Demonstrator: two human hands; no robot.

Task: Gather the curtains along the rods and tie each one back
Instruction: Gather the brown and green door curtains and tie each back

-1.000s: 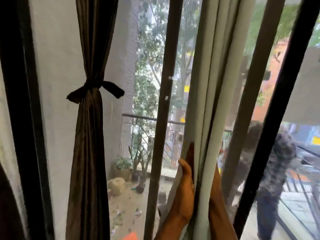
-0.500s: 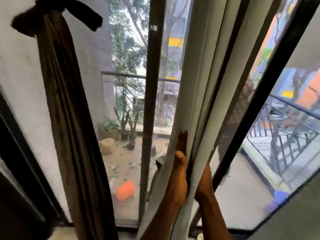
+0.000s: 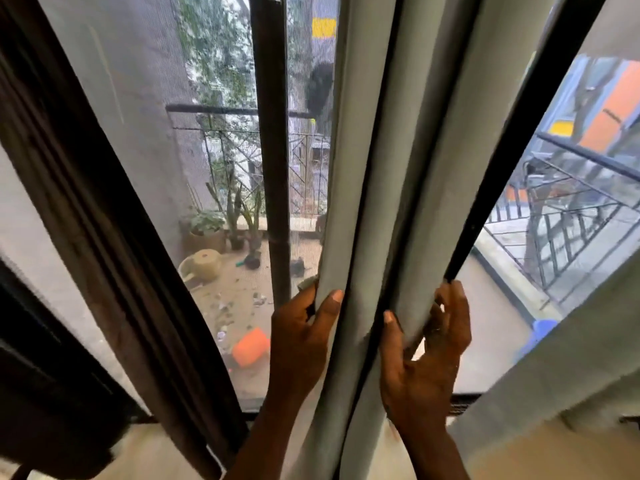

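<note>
A pale grey-green curtain (image 3: 377,140) hangs in bunched folds down the middle of the view. My left hand (image 3: 300,337) grips its left fold, thumb in front and fingers behind. My right hand (image 3: 424,358) grips the right fold, thumb on the cloth and fingers curled round its edge. A dark brown curtain (image 3: 104,237) hangs gathered at the left; its tie is out of view. No rod is visible.
Behind the curtains stand window panes with dark frame bars (image 3: 272,150). A balcony outside holds potted plants (image 3: 207,230), a tan watering can (image 3: 204,265) and an orange object (image 3: 251,346). Another pale curtain panel (image 3: 561,355) crosses the lower right.
The view has tilted down, so the brown curtain's tie has left the frame. My hands have spread apart and now each grips a separate fold of the pale curtain.
</note>
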